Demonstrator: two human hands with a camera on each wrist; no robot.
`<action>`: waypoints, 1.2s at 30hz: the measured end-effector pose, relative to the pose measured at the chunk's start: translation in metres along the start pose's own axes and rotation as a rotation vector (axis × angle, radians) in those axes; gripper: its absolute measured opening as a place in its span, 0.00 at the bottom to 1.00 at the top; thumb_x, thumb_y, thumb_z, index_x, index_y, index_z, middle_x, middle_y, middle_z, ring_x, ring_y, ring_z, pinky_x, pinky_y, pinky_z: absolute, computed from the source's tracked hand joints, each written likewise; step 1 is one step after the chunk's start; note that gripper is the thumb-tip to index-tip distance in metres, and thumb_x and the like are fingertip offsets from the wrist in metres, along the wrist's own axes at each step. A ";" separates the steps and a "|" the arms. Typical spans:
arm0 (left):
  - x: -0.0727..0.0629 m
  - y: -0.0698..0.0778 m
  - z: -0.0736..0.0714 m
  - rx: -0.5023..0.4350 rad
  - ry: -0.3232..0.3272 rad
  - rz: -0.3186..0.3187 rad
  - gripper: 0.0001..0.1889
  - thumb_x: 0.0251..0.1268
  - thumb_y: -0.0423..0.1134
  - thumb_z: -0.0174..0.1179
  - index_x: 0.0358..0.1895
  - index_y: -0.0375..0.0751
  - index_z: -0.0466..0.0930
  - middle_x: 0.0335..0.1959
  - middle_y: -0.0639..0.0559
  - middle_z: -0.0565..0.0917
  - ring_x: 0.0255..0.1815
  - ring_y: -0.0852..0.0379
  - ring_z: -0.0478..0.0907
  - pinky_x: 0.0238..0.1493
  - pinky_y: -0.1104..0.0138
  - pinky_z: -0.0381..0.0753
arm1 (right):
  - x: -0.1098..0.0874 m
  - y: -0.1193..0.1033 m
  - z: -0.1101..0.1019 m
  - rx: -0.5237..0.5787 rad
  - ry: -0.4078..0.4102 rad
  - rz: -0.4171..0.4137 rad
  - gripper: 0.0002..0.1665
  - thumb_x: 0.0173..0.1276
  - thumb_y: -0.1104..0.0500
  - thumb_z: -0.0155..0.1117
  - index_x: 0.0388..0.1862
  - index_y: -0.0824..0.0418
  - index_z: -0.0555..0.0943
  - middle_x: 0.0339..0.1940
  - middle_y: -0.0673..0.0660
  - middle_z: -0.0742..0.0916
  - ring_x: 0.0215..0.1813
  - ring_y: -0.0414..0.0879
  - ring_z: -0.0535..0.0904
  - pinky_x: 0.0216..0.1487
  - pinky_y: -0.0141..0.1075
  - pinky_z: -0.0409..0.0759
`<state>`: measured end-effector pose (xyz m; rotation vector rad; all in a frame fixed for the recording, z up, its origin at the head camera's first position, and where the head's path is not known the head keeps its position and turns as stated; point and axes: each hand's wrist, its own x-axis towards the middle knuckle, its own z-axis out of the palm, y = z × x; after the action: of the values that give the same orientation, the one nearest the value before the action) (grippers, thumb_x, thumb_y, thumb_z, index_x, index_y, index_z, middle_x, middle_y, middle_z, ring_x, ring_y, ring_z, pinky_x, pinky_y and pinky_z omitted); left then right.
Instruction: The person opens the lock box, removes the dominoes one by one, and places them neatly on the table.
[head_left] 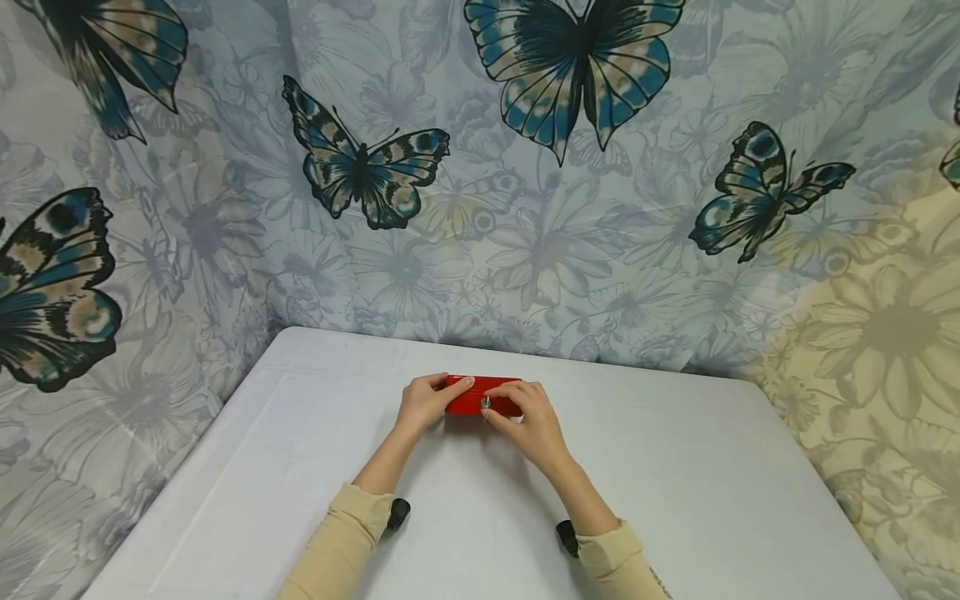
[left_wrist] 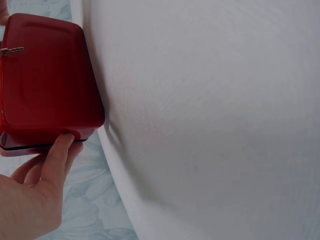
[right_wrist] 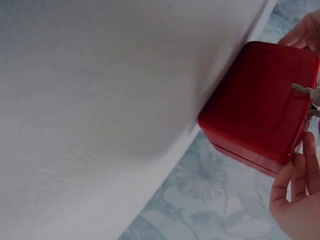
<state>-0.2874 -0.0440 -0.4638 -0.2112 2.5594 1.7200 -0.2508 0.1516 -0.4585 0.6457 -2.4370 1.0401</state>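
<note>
A red metal box with rounded corners stands near the back of the white table. My left hand grips its left end, the thumb lying along the top and the fingers behind. At the front of the box, the thumb and forefinger of my right hand pinch a small silver key by the lock. The toothed blade of a key hangs against the red face in the right wrist view. Fingers of the right hand touch the box's edge there. The pinching fingertips are out of that view.
White cloth covers the table, whose far edge runs just behind the box. Patterned cloth with butterflies hangs behind and at the sides. Black wrist straps or mounts show at both sleeves.
</note>
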 end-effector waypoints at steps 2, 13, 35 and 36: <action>0.000 0.000 0.000 -0.001 -0.001 0.000 0.41 0.55 0.63 0.66 0.65 0.35 0.74 0.63 0.40 0.76 0.64 0.41 0.71 0.60 0.48 0.75 | 0.000 0.000 0.000 -0.004 0.000 0.009 0.15 0.56 0.56 0.77 0.42 0.54 0.86 0.43 0.47 0.85 0.47 0.44 0.72 0.45 0.40 0.79; -0.001 -0.002 0.000 0.002 0.015 0.008 0.42 0.54 0.64 0.66 0.64 0.35 0.75 0.62 0.41 0.77 0.63 0.42 0.73 0.59 0.50 0.76 | 0.001 -0.006 0.004 -0.018 0.013 0.076 0.15 0.54 0.56 0.79 0.37 0.56 0.82 0.36 0.48 0.84 0.41 0.43 0.72 0.40 0.37 0.80; -0.003 -0.001 -0.001 -0.008 0.011 0.007 0.41 0.53 0.64 0.67 0.63 0.36 0.76 0.61 0.42 0.78 0.62 0.43 0.74 0.58 0.50 0.77 | -0.005 0.003 -0.001 0.073 0.157 0.158 0.10 0.63 0.60 0.70 0.42 0.60 0.81 0.39 0.56 0.81 0.38 0.47 0.74 0.36 0.44 0.81; -0.003 -0.001 -0.001 -0.004 0.009 0.010 0.41 0.54 0.64 0.67 0.63 0.36 0.76 0.61 0.41 0.78 0.61 0.43 0.74 0.58 0.50 0.77 | -0.006 0.004 -0.001 0.085 0.168 0.204 0.11 0.64 0.60 0.70 0.44 0.60 0.81 0.41 0.56 0.81 0.39 0.48 0.74 0.37 0.43 0.81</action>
<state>-0.2846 -0.0447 -0.4638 -0.2072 2.5680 1.7325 -0.2483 0.1562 -0.4630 0.3245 -2.3577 1.2305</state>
